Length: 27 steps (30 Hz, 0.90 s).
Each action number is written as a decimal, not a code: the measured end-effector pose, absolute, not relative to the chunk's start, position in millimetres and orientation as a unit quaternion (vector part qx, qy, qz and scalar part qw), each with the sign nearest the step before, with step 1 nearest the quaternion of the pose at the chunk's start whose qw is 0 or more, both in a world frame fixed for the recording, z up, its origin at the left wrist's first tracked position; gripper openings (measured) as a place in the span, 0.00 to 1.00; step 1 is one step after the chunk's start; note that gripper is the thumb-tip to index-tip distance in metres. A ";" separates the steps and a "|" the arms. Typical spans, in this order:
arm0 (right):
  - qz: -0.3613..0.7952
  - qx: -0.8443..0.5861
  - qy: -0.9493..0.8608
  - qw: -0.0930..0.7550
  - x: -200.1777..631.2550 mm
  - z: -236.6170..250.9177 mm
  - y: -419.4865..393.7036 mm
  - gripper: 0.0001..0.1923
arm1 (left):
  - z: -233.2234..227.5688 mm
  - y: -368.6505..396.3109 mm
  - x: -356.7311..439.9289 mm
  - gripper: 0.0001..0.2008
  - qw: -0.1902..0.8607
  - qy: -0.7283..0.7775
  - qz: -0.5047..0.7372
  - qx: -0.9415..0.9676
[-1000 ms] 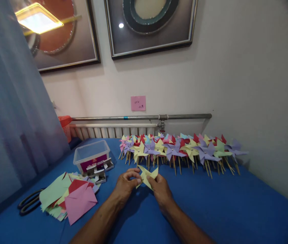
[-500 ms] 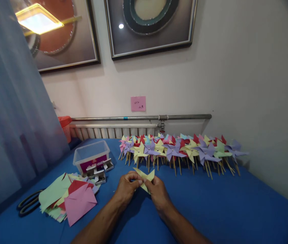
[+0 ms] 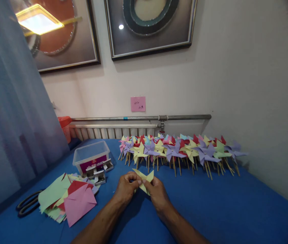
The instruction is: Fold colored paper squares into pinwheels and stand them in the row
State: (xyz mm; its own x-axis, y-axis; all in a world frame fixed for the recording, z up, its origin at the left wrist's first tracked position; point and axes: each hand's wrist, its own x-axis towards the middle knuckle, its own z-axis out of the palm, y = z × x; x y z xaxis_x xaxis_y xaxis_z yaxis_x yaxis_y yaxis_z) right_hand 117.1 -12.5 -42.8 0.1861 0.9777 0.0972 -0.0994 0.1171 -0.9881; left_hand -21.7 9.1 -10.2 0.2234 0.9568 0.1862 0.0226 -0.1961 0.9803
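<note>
Both my hands pinch one yellow folded paper piece [image 3: 144,177] just above the blue table [image 3: 222,206]. My left hand [image 3: 125,188] grips its left side with thumb and fingers. On the right, my right hand [image 3: 156,194] holds its lower corner. Two pointed flaps stick up between the fingers. Behind the hands lies a long row of finished paper pinwheels [image 3: 179,150] on wooden sticks, in yellow, purple, red and green.
A heap of cut coloured paper [image 3: 66,200] lies at the left, with black scissors [image 3: 27,203] beside it. A clear plastic box [image 3: 91,156] and small open boxes [image 3: 97,171] stand behind the heap. A radiator and pipe [image 3: 141,118] run along the wall.
The yellow paper's flaps have been drawn closer together and the piece looks smaller. My hands have shifted slightly left and nearer to each other.
</note>
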 end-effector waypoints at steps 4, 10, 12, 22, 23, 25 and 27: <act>0.465 -0.473 -0.433 0.611 116.4 -39.0 -14.6 0.21 | -13.0 9.9 -20.6 0.17 0.516 0.411 0.464 0.592; 0.457 -0.474 -0.447 0.605 116.3 -34.3 -15.4 0.17 | -14.0 9.2 -19.3 0.17 0.534 0.420 0.462 0.570; 0.447 -0.476 -0.457 0.604 116.5 -34.9 -14.9 0.17 | -14.5 8.6 -18.5 0.18 0.535 0.420 0.469 0.563; 0.440 -0.482 -0.471 0.593 117.9 -28.8 -19.8 0.15 | -12.4 7.1 -18.8 0.16 0.506 0.441 0.471 0.572; 0.442 -0.480 -0.471 0.593 118.0 -27.9 -20.1 0.15 | -11.8 6.7 -19.0 0.16 0.505 0.442 0.471 0.572; 0.445 -0.477 -0.468 0.596 118.2 -26.6 -20.4 0.13 | -11.0 6.0 -19.0 0.15 0.503 0.445 0.473 0.570; 0.450 -0.472 -0.461 0.602 118.1 -26.3 -20.1 0.13 | -10.8 5.3 -18.9 0.15 0.502 0.445 0.473 0.571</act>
State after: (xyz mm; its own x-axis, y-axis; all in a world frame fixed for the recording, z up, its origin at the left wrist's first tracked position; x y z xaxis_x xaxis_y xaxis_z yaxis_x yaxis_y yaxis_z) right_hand 118.1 -20.1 -26.3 0.1704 0.9768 0.1298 -0.1065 0.1492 -0.9831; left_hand -18.9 5.3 -10.8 0.1560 0.9834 0.0929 0.0325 -0.0991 0.9946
